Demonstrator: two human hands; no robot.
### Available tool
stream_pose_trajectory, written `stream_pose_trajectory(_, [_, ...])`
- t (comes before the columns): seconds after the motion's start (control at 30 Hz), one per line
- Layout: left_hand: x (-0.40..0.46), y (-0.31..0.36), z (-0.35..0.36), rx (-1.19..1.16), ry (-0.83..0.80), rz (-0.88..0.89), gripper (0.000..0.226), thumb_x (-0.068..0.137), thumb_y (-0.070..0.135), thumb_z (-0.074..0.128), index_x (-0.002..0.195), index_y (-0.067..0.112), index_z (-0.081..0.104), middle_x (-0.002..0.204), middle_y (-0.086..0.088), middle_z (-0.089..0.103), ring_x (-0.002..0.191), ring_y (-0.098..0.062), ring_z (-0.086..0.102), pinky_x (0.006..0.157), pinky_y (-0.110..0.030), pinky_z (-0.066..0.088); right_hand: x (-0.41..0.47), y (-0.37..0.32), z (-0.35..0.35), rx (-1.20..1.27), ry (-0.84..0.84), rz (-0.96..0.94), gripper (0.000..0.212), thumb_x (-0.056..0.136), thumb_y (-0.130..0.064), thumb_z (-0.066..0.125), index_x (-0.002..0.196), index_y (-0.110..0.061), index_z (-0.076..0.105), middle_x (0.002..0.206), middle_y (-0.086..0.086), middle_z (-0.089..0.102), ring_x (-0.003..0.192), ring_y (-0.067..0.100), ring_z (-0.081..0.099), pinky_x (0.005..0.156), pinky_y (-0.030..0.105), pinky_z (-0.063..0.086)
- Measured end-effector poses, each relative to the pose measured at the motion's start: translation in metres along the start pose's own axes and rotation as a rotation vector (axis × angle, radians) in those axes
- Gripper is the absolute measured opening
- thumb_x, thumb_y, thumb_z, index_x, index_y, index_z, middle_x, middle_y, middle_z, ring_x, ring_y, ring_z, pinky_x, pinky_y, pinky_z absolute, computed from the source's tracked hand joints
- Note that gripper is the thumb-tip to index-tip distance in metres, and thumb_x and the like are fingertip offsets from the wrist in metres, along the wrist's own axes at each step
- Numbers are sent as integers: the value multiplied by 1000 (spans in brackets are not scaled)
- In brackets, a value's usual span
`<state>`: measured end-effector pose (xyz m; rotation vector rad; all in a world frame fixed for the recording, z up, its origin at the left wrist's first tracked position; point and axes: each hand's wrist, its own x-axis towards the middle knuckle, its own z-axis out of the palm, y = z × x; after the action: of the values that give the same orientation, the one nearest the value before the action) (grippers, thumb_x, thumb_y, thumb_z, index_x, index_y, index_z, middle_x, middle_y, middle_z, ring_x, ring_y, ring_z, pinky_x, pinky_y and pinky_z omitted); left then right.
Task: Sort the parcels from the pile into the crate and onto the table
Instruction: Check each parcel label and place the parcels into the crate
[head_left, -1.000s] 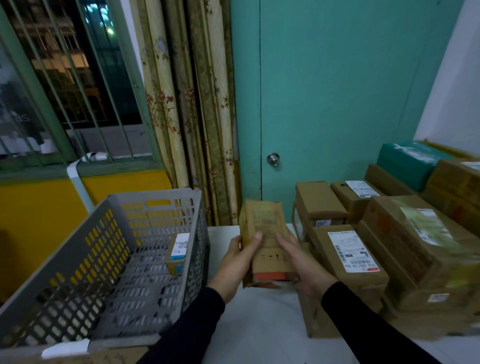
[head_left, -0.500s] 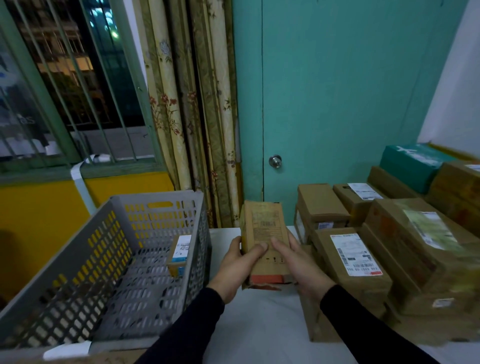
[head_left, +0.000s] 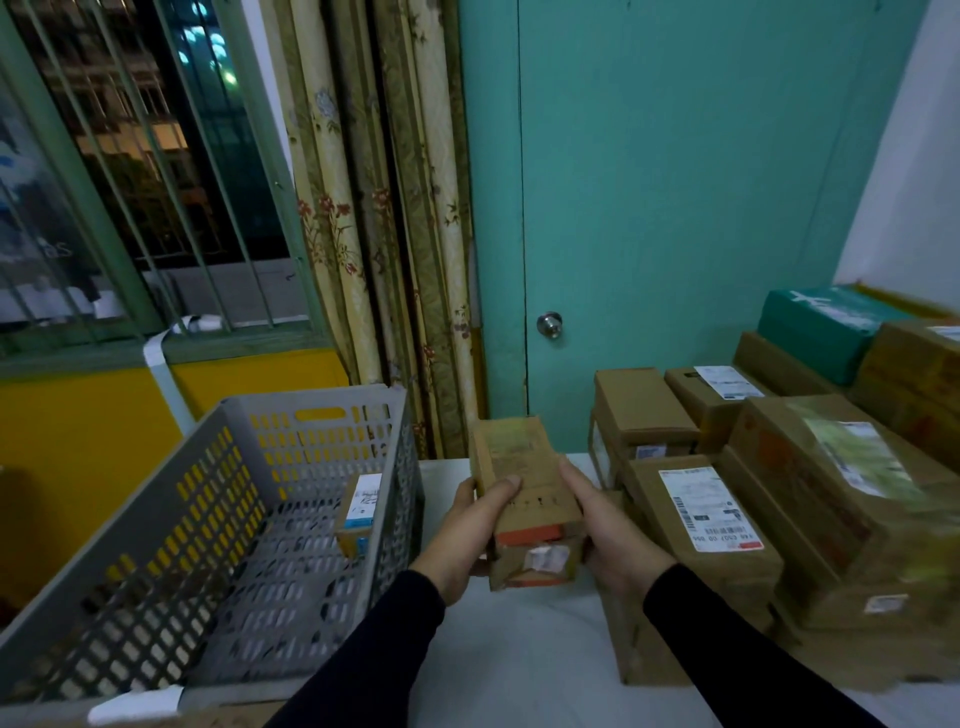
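A narrow brown cardboard parcel (head_left: 524, 483) with an orange band near its lower end is held above the white table (head_left: 519, 660). My left hand (head_left: 467, 535) grips its left side with the thumb across the top face. My right hand (head_left: 613, 540) holds its right side. The grey plastic crate (head_left: 218, 519) stands to the left, with one small brown parcel with a blue and white label (head_left: 358, 514) leaning against its right wall. The pile of brown parcels (head_left: 779, 493) fills the right of the table.
A teal parcel (head_left: 821, 327) lies at the back of the pile. Behind the table are a teal door with a knob (head_left: 549, 325) and floral curtains (head_left: 389, 234). A barred window (head_left: 130, 171) sits over a yellow wall at left.
The parcel has tilted so its lower end shows a torn white sticker. My left thumb has slid further across its top face, and my right hand has shifted to its side.
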<state>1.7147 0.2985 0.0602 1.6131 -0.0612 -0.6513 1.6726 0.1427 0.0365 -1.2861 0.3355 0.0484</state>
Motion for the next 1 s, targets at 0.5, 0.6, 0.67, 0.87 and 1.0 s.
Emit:
stream_pose_trajectory(0.5, [-2, 3, -8, -270, -68, -314, 69, 94, 65, 44, 133, 11, 60, 107, -24, 71, 79, -38, 74, 70, -49, 63, 0, 1, -5, -136, 89, 82, 77, 92, -79, 30, 111, -20, 76, 101, 4, 79, 107, 24, 64, 107, 44, 39])
stream_pose_trajectory(0.6, [-4, 9, -6, -201, -81, -274, 65, 92, 67, 49, 128, 16, 65, 105, -20, 75, 82, -34, 75, 74, -46, 63, 1, 1, -6, -91, 59, 64, 78, 91, -80, 33, 125, -21, 71, 114, 8, 76, 115, 29, 68, 113, 50, 42])
stream_pose_trajectory(0.67, [-7, 14, -5, -89, -75, -166, 55, 94, 60, 55, 133, 21, 60, 113, -14, 74, 90, -31, 74, 78, -47, 62, 2, -2, -7, -59, 33, 29, 82, 86, -85, 37, 128, -22, 70, 121, 10, 74, 117, 31, 68, 113, 53, 43])
stream_pose_trajectory(0.87, [-26, 43, -24, 303, 46, 381, 90, 83, 17, 82, 139, 55, 22, 137, 9, 53, 117, -9, 57, 97, -34, 55, 6, -36, 2, -5, -3, -138, 80, 86, -77, 34, 139, -23, 59, 133, 5, 66, 123, 24, 61, 105, 44, 48])
stream_pose_trajectory(1.0, [-31, 60, -55, 981, 255, 601, 121, 77, 38, 84, 161, 29, -2, 161, 8, 15, 146, -18, 20, 123, -44, 24, 11, -60, 20, 131, -74, -178, 88, 79, -78, 40, 143, -20, 55, 134, 8, 67, 120, 25, 64, 101, 44, 51])
